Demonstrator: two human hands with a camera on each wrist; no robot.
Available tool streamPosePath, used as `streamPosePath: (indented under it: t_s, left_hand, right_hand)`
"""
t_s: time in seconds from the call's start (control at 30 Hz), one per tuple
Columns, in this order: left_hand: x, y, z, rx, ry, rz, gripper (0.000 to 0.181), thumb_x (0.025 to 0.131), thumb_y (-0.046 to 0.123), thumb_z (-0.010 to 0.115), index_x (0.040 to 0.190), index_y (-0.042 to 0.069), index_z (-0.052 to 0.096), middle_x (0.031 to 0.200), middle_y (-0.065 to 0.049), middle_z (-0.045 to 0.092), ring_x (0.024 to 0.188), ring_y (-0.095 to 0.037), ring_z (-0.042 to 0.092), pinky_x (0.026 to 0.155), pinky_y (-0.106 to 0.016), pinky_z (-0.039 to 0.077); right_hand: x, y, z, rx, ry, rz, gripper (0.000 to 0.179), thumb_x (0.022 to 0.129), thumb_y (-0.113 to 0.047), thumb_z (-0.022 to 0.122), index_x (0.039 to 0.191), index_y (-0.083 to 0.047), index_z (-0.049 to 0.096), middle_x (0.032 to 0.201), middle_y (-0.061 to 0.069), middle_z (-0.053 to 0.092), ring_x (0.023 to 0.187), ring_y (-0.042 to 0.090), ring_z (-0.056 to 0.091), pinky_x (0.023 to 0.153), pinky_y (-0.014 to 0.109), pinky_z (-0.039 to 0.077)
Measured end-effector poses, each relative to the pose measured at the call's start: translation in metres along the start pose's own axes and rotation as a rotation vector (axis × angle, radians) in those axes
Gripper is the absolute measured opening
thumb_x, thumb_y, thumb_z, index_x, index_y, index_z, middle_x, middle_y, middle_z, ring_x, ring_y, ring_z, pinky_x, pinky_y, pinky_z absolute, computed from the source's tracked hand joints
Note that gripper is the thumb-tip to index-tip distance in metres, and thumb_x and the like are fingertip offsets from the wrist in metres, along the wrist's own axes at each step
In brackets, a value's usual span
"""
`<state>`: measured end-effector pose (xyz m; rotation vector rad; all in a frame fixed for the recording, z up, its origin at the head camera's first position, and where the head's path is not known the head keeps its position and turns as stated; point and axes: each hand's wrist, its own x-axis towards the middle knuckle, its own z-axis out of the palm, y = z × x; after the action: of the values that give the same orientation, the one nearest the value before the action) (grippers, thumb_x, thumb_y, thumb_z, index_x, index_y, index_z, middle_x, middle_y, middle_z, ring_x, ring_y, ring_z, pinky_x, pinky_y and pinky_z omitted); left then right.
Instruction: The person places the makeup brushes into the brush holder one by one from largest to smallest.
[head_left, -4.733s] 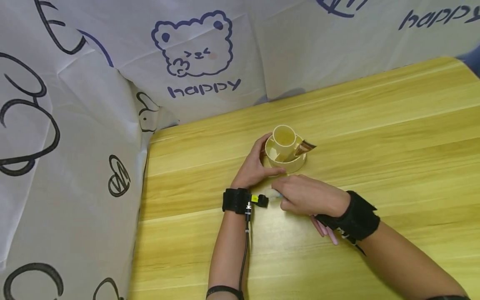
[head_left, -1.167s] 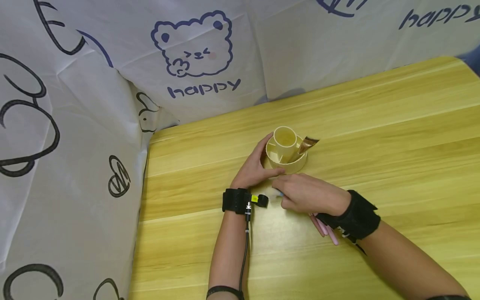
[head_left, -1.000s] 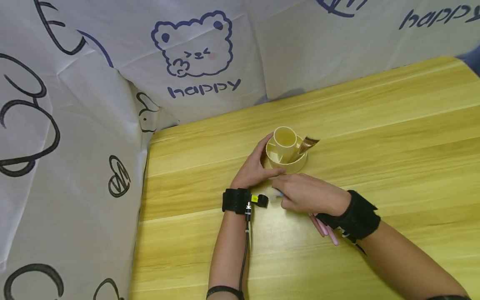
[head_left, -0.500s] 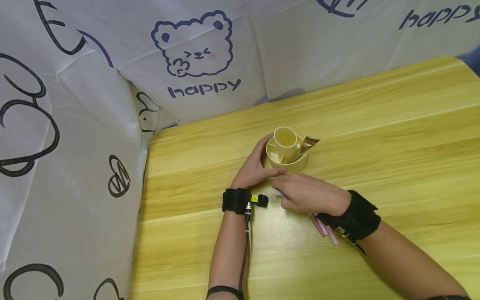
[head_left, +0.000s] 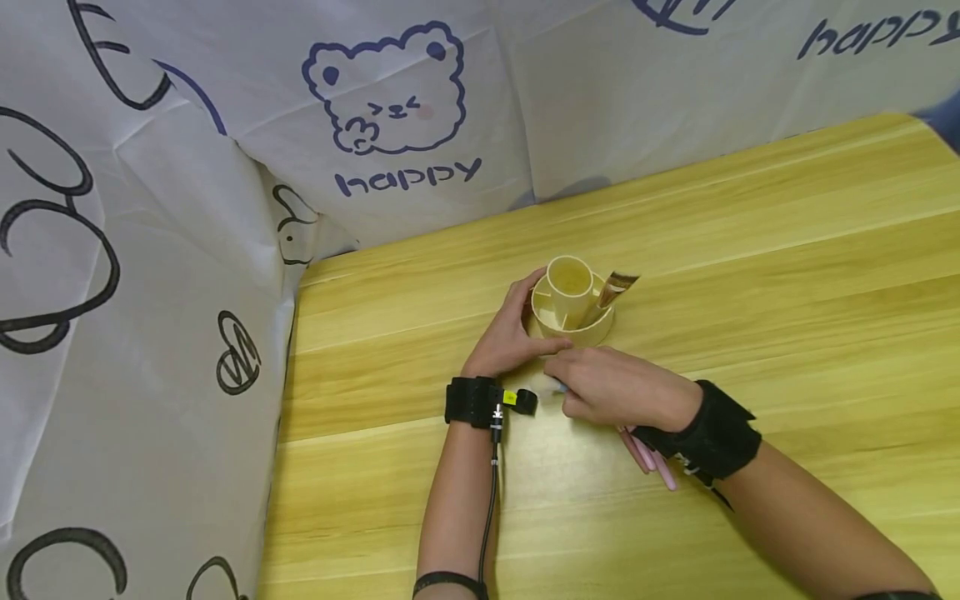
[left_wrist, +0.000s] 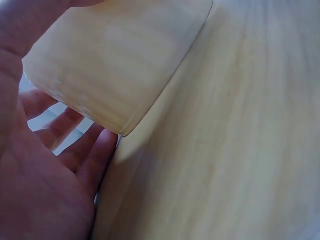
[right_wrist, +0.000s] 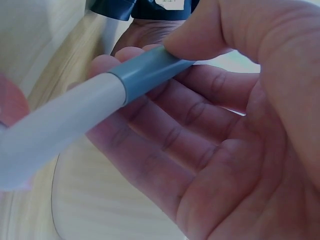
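A cream round desk organizer [head_left: 587, 335] with a tall central cup [head_left: 572, 304] stands on the table. My left hand [head_left: 501, 340] holds it from the left, thumb along the near side and fingers around the far side; in the left wrist view its smooth wall [left_wrist: 125, 60] lies between thumb and fingers. A shiny brown item [head_left: 617, 287] with a flat flared end leans out of its right side. My right hand [head_left: 618, 387], just in front of the organizer, pinches a slim white and blue-grey cylinder [right_wrist: 150, 72] between thumb and fingertips. The cylinder's far end is cut off.
Pink sticks [head_left: 660, 468] lie on the wooden table [head_left: 787, 333], partly hidden under the right wrist. A white printed cloth [head_left: 420, 92] hangs behind and along the left side. Black straps with cables are around both wrists.
Compared with the oldest frame, the brown item has shifted slightly right and up, and the central cup a little nearer. Less of the cylinder's white part shows. Both hands stay almost still.
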<state>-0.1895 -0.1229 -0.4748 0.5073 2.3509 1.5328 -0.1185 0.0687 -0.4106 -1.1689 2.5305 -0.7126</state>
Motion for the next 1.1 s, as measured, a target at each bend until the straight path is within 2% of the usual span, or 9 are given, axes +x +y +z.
streamPosePath:
  t_s: [0.2, 0.47, 0.6, 0.8, 1.0, 1.1]
  left_hand:
    - [-0.0004, -0.0009, 0.0007, 0.012, 0.009, -0.002, 0.105, 0.074, 0.019, 0.095, 0.158, 0.030, 0.033, 0.155, -0.002, 0.042, 0.143, -0.021, 0.047, 0.122, -0.041, 0.039]
    - [-0.0004, -0.0022, 0.0019, -0.029, 0.019, -0.006, 0.103, 0.072, 0.015, 0.095, 0.154, 0.026, 0.034, 0.154, -0.003, 0.045, 0.139, -0.022, 0.051, 0.119, -0.041, 0.042]
    - [-0.0004, -0.0005, 0.0013, -0.020, 0.015, -0.005, 0.110, 0.072, 0.015, 0.096, 0.159, 0.027, 0.029, 0.156, -0.005, 0.042, 0.142, -0.023, 0.048, 0.122, -0.042, 0.040]
    - [-0.0008, 0.0015, -0.0009, 0.033, -0.015, -0.005, 0.125, 0.074, 0.019, 0.094, 0.168, 0.025, 0.011, 0.165, -0.008, 0.031, 0.153, -0.023, 0.035, 0.129, -0.045, 0.028]
    - [-0.0013, 0.0011, -0.0025, 0.036, -0.041, -0.011, 0.123, 0.077, 0.021, 0.091, 0.168, 0.026, 0.009, 0.170, -0.005, 0.026, 0.156, -0.020, 0.031, 0.130, -0.044, 0.025]
    - [-0.0018, 0.0015, -0.0025, 0.034, -0.043, -0.017, 0.118, 0.079, 0.022, 0.090, 0.167, 0.031, 0.013, 0.169, -0.004, 0.028, 0.152, -0.020, 0.035, 0.128, -0.044, 0.029]
  right_hand:
    - [0.0005, 0.0006, 0.0012, -0.010, 0.003, -0.010, 0.008, 0.087, -0.005, 0.061, 0.095, -0.007, 0.063, 0.071, -0.008, 0.036, 0.060, 0.006, 0.037, 0.056, 0.020, 0.031]
    - [0.0014, 0.0005, 0.0020, -0.013, 0.002, -0.007, 0.008, 0.086, -0.004, 0.062, 0.094, -0.007, 0.063, 0.071, -0.008, 0.036, 0.060, 0.007, 0.037, 0.056, 0.020, 0.030]
    - [0.0015, -0.0001, 0.0022, -0.011, 0.008, -0.011, 0.006, 0.086, -0.004, 0.062, 0.092, -0.007, 0.062, 0.071, -0.008, 0.035, 0.060, 0.007, 0.037, 0.056, 0.020, 0.030]
    - [0.0017, -0.0014, 0.0023, -0.012, 0.001, -0.006, 0.009, 0.087, -0.005, 0.062, 0.096, -0.006, 0.065, 0.073, -0.006, 0.040, 0.061, 0.007, 0.039, 0.057, 0.020, 0.031]
    - [0.0012, -0.0012, 0.0029, -0.022, 0.009, -0.020, 0.012, 0.086, -0.004, 0.063, 0.098, -0.005, 0.066, 0.076, -0.004, 0.045, 0.064, 0.008, 0.041, 0.058, 0.020, 0.034]
    - [0.0012, -0.0009, 0.0033, -0.025, 0.015, -0.032, 0.011, 0.085, -0.004, 0.062, 0.096, -0.005, 0.065, 0.074, -0.005, 0.043, 0.062, 0.008, 0.040, 0.057, 0.019, 0.033]
